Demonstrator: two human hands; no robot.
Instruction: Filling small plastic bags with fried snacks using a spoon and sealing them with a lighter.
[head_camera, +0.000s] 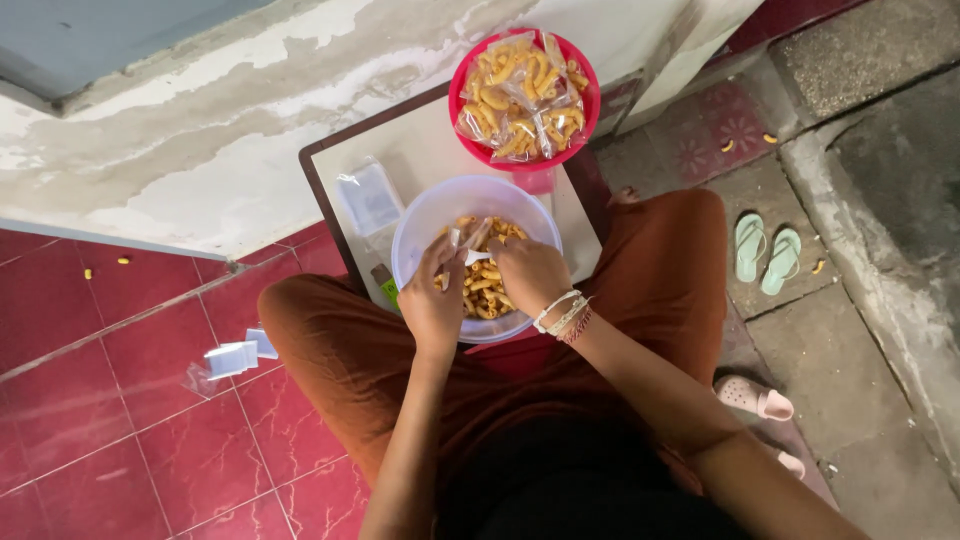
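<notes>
The person sits cross-legged, both forearms reaching forward and angling inward so the hands meet close together. The left hand (432, 300) is curled, fingers bent and pinched at the tips. The right hand (530, 275) is loosely fisted, knuckles up, nearly touching the left. Several bracelets circle the right wrist.

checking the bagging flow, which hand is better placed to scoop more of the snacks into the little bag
Likely the right hand: it sits directly over the macaroni snacks in the clear bowl, while the left hand at the bowl's near rim appears to hold the small plastic bag.
</notes>
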